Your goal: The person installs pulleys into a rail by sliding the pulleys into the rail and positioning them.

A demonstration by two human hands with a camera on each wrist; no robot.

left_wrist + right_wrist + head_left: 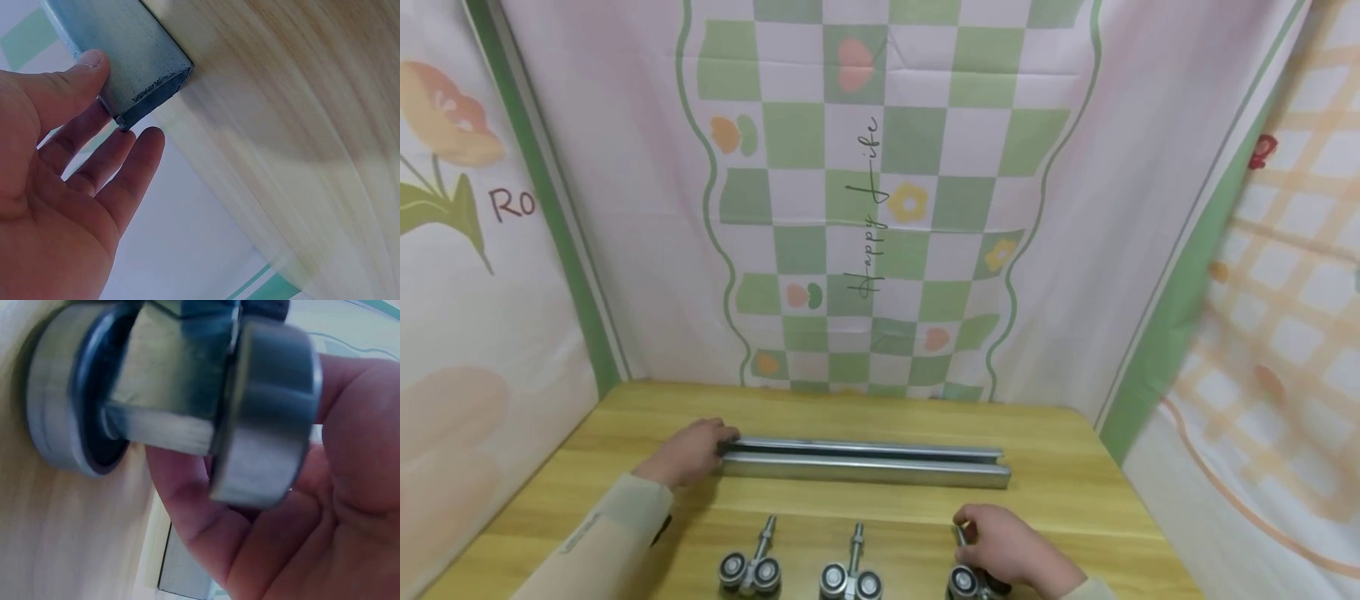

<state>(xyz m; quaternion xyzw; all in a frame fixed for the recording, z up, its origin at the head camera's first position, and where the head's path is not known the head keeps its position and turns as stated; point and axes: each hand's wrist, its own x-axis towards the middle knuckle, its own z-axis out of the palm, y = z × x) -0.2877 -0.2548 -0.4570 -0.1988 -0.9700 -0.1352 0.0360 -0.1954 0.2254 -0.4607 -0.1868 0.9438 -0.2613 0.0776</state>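
The right hand [1003, 543] grasped the bolt of a silver metal roller trolley [962, 581] with dark-ringed wheels; whether those wheels touched the wood could not be told. The left hand [692, 454] pinched the left end of a long, silver, slotted metal channel [865, 472], which lay crosswise on the yellow wood-grain table [1075, 492], beyond the trolleys. 2 matching trolleys, the middle trolley [852, 575] and the left trolley [749, 574], stood bolt-up, untouched. All 3 were outside the channel, so the work looked barely begun, with no trolley joined to it.
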